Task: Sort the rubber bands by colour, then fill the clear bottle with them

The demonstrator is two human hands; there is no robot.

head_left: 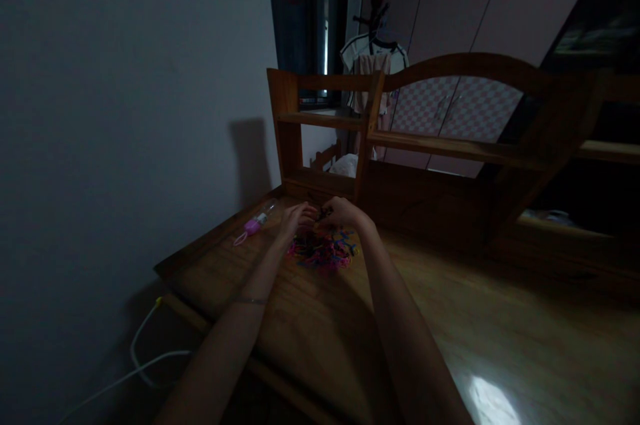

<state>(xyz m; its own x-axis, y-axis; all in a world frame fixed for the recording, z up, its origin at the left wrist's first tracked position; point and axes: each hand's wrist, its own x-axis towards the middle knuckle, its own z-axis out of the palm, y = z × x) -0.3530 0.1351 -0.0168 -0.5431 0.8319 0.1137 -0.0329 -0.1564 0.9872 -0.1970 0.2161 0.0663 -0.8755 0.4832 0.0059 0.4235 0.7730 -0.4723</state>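
A loose pile of small, thin, band-like pieces, which look like elastic hair ties (325, 253), lies on the wooden desk in pink, blue, black and yellow. At the far side of the pile, my right hand (344, 212) bends inward, its fingers closed on a few dark hair ties (325, 213). Just across from it, my left hand (297, 218) curls its fingers toward the same dark clump. What those left fingers pinch, if anything, is too dim to make out. Left of that hand, a clear plastic bottle (270, 208) with a pink cap and loop lies on its side.
A wooden shelf unit (367, 138) rises along the desk's back edge. The pale wall (150, 112) borders the left side. A white cable (135, 352) hangs past the desk's (440, 292) near-left corner. Behind the shelf, clothes (373, 58) hang on a stand.
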